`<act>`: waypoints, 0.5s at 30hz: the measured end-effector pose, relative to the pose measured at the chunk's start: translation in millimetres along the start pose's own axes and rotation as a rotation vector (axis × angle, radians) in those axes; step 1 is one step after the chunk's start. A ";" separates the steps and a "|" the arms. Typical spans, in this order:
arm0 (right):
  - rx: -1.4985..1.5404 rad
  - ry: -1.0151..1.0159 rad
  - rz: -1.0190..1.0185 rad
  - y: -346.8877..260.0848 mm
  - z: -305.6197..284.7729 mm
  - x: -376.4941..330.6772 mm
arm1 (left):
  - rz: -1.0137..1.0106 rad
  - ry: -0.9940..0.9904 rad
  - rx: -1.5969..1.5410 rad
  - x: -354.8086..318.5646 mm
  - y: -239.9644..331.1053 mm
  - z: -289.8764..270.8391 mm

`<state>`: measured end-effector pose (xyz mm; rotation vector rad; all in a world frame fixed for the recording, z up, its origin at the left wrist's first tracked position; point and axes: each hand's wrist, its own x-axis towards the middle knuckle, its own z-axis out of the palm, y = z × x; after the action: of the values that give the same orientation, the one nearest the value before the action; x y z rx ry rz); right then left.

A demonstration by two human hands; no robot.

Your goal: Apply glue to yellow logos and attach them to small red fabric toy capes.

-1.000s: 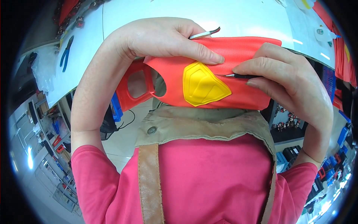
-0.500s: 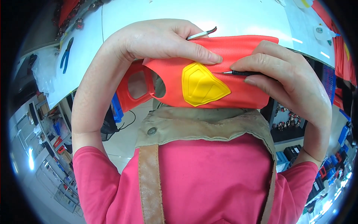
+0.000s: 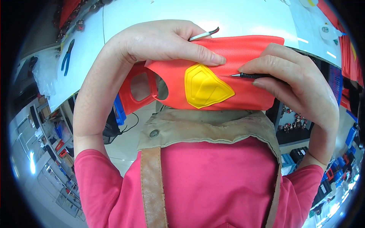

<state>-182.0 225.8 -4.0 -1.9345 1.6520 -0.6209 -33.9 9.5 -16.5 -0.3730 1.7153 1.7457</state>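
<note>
A red, textured, flexible piece with a raised yellow emblem spans the space between my hands at the table's near edge. My left hand grips its upper left part, the thumb pressed flat on the front and the other fingers hidden behind. Between that thumb and the hidden fingers sticks out a thin white stick with a dark, reddish tip. My right hand pinches a slim black-handled tool. Its fine metal point touches or nearly touches the red surface just right of the emblem's upper edge.
The white table stretches away beyond the piece. Blue-handled pliers and a clear plastic bag lie at its left. At the right stand a translucent bottle and red material. Shelving is at the far left.
My right hand and the black-handled tool have shifted slightly right and down. The left hand keeps its hold, and the piece has barely moved.
</note>
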 end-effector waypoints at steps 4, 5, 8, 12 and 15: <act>0.003 0.011 0.012 -1.7 -0.1 -0.2 | 0.006 -0.031 0.030 -0.9 -0.5 -1.2; 0.001 0.012 0.014 -2.4 -1.0 -1.0 | 0.007 -0.032 0.032 -1.1 0.8 -0.8; -0.021 0.039 0.032 -8.7 -3.1 -3.6 | -0.024 -0.013 0.014 -2.0 2.5 -0.3; -0.019 0.056 0.137 -22.7 -1.6 -5.7 | -0.011 0.008 0.048 -4.0 1.3 0.5; -0.004 0.069 0.180 -26.7 5.1 -7.3 | -0.025 0.034 0.069 -3.3 1.2 -0.4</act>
<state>-159.8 236.8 9.3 -1.7597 1.8464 -0.6194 -32.3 8.3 -13.5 -0.3937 1.7826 1.6659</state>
